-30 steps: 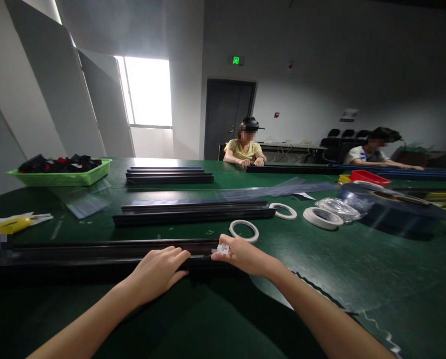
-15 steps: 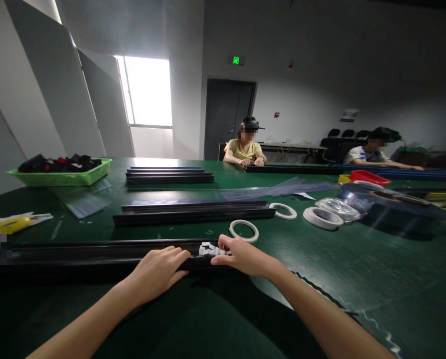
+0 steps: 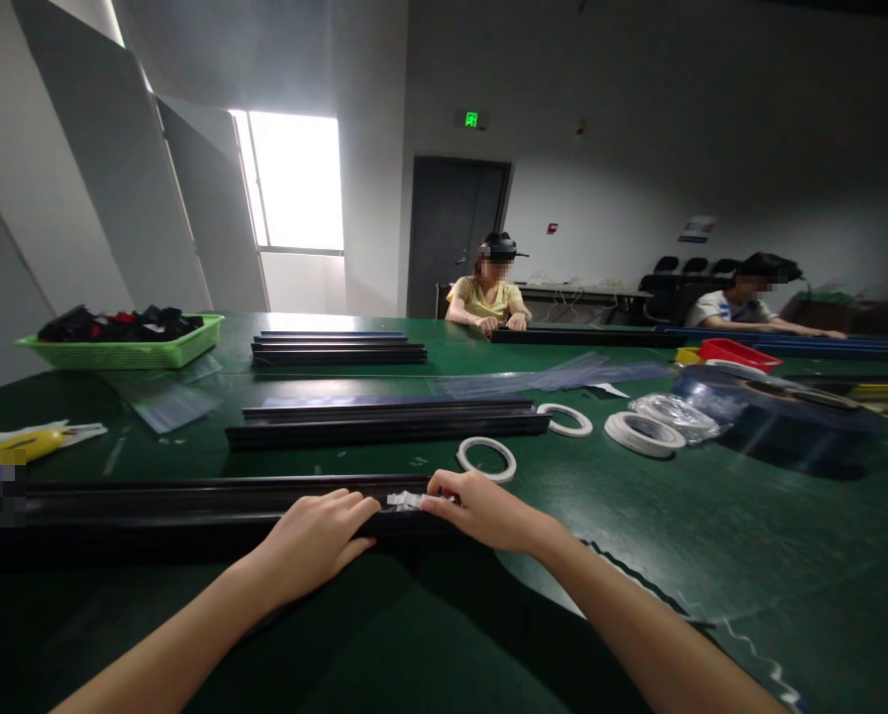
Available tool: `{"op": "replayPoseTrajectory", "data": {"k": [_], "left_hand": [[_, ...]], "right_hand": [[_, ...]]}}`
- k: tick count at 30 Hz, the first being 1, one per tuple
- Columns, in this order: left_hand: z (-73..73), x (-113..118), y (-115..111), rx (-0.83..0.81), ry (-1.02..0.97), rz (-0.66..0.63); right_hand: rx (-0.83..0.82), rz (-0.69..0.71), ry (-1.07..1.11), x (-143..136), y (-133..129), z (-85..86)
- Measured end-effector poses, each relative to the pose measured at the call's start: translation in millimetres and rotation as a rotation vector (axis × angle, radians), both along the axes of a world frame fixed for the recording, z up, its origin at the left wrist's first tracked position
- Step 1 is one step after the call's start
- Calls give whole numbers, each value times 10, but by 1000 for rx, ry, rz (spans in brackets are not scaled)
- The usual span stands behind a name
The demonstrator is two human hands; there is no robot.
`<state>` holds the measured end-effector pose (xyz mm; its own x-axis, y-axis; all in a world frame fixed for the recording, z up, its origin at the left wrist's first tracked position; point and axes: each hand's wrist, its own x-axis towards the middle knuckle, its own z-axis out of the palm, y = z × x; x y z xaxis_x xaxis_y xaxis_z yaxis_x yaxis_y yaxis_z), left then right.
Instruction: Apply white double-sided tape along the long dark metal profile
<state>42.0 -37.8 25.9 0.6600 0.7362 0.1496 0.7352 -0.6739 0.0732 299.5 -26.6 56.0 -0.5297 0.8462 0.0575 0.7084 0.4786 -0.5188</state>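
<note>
A long black channel-shaped strip (image 3: 168, 521) lies across the near side of the green table (image 3: 711, 535). My left hand (image 3: 320, 540) is closed over it, fingers on top and thumb at the front side. Close to the strip's right end, my right hand (image 3: 484, 508) pinches a crumpled white strip (image 3: 405, 501), perhaps tape or its backing. This white piece pokes out to the left of my fingertips, above the channel. Just behind my right hand lies a white tape roll (image 3: 464, 458), with another tape roll (image 3: 578, 424) farther back.
Beyond lie more black strips (image 3: 384, 428) and clear plastic strips (image 3: 555, 375). A green basket (image 3: 190, 342) of dark parts stands at left, near a yellow-handled tool (image 3: 31, 444). At right are a large film roll (image 3: 778, 416) and a red tray (image 3: 737, 354). Two people (image 3: 488, 297) sit opposite.
The crumpled white strip has sunk lower and flatter toward the channel, its free end shifting slightly left. My right fingers have shifted a little left; my left hand stays put.
</note>
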Motion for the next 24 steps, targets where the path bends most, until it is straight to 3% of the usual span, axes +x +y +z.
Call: {"op": "replayPoseTrajectory", "data": {"k": [13, 24], "left_hand": [[-24, -9, 16, 10, 2, -7], [-4, -2, 10, -1, -10, -7]], "right_hand": [[104, 60, 108, 29, 63, -105], [50, 55, 122, 19, 29, -57]]}}
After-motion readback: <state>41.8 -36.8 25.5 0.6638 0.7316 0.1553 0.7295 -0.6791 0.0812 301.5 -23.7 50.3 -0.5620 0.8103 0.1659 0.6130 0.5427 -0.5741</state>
